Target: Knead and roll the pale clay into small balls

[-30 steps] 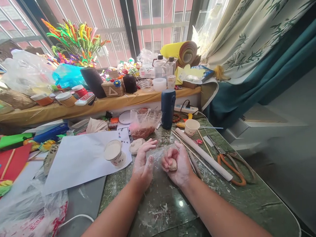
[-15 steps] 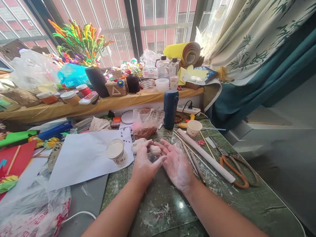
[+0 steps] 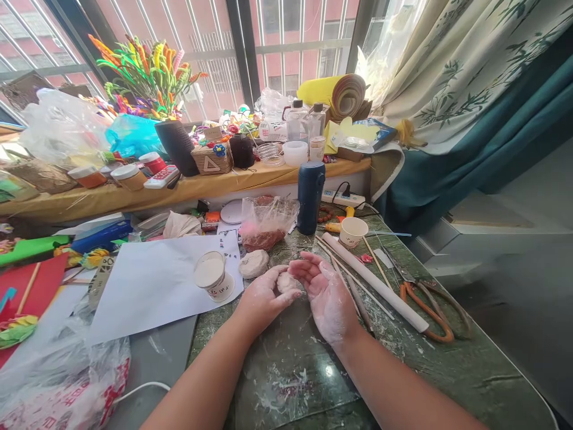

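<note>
A small lump of off-white clay (image 3: 285, 282) sits between the thumb and fingers of my left hand (image 3: 262, 295), over the dark green tabletop. My right hand (image 3: 330, 295) is palm up and dusted white, its fingers stretched towards the lump from the right; whether they touch it I cannot tell. Just behind my left hand lies a bigger, flattened round of the same clay (image 3: 253, 263). A paper cup filled with white material (image 3: 210, 275) stands left of it on a white sheet (image 3: 147, 286).
To the right lie a long pale roller (image 3: 376, 283), thin sticks, and orange-handled scissors (image 3: 427, 310). An open paper cup (image 3: 353, 231), a dark blue bottle-shaped object (image 3: 310, 197) and a clear bag with reddish-brown clay (image 3: 267, 230) stand behind. A cluttered ledge (image 3: 224, 181) runs along the window.
The small clay lump has passed from my closed right hand into my left. My right fingers have opened out, and my left fingers have bent around the lump. The view has shifted slightly.
</note>
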Demonstrator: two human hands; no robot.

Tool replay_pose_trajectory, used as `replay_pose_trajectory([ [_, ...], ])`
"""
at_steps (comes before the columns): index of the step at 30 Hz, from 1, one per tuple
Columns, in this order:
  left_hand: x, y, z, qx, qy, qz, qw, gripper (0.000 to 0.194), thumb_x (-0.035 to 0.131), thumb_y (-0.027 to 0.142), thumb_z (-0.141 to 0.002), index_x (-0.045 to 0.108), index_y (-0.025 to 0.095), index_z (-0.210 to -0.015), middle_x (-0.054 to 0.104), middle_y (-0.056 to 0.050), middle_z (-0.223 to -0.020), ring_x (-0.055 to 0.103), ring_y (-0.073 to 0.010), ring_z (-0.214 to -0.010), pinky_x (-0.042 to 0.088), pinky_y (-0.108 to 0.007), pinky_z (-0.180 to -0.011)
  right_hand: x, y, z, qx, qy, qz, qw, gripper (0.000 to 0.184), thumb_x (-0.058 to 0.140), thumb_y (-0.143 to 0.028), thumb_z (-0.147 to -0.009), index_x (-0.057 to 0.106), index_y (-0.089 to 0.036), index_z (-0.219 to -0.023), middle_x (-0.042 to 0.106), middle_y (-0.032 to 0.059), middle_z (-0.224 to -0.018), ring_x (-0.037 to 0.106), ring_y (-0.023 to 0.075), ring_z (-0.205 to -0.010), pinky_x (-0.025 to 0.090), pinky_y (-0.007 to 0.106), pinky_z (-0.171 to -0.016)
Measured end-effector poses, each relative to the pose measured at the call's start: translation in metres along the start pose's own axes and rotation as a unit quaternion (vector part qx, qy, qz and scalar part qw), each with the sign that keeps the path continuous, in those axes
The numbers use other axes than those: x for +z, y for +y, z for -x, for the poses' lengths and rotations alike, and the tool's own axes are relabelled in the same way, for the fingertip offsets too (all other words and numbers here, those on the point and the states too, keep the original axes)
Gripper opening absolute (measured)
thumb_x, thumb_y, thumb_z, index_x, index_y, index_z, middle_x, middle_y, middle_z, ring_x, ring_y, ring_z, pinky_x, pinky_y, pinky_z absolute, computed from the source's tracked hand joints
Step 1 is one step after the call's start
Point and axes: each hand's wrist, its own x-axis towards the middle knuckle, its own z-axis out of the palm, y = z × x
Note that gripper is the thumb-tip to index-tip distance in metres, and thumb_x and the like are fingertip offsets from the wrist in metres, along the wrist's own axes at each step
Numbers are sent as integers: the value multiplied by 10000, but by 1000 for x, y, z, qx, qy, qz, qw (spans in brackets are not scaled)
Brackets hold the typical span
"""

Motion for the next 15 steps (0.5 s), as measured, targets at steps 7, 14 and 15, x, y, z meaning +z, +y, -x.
replay_pose_trajectory([
  [7, 1, 7, -1, -7, 58, -78, 995, 444, 736, 488, -797, 693, 213, -1143, 768, -49, -1024, 692, -250, -917, 532, -353, -820, -6, 6, -7, -9, 81, -1, 997, 239, 700, -403, -833, 701, -215, -980, 730, 42, -935, 654, 187, -872, 520, 331, -834],
  [14, -1, 11, 7, 96, 130, 17, 987, 207, 606, 360, -925, 717, 198, -991, 758, -36, -944, 683, -190, -857, 530, -308, -821, 1, 17, -6, 138, -3, -20, 990, 285, 765, -421, -780, 677, -198, -935, 729, 28, -866, 675, 163, -777, 539, 298, -762],
  [15, 0, 9, 9, 95, 140, 36, 985, 223, 596, 372, -937, 718, 195, -997, 756, -43, -946, 684, -191, -860, 534, -310, -823, 3, 17, -4, 162, -37, -19, 986, 325, 736, -485, -807, 676, -193, -937, 728, 33, -853, 673, 163, -752, 543, 299, -740],
])
